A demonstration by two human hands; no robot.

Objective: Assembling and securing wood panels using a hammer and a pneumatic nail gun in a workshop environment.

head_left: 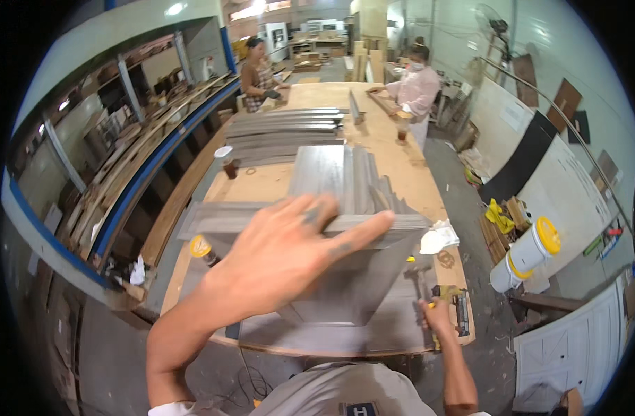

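My left hand (282, 243) is large in the middle of the view, raised above the grey boards, with one digit stretched to the right. Nothing shows in it, and its palm side is hidden. Beneath it lies a grey panel (338, 301), blurred and partly covered by the hand. At the bench's near right, my right hand (439, 315) is closed around the handle of a hammer (417, 274), whose head points away from me. Close to that hand rests a dark and yellow nail gun (461, 312). Beyond my left hand, more grey boards (317, 170) lie stacked.
The wooden workbench (428, 187) also bears long grey strips (282, 132), lidded cups (226, 163) and crumpled white paper (439, 238). Two people (262, 76) stand at its far end. White buckets (532, 249) stand right; a timber rack (137, 152) runs along the left.
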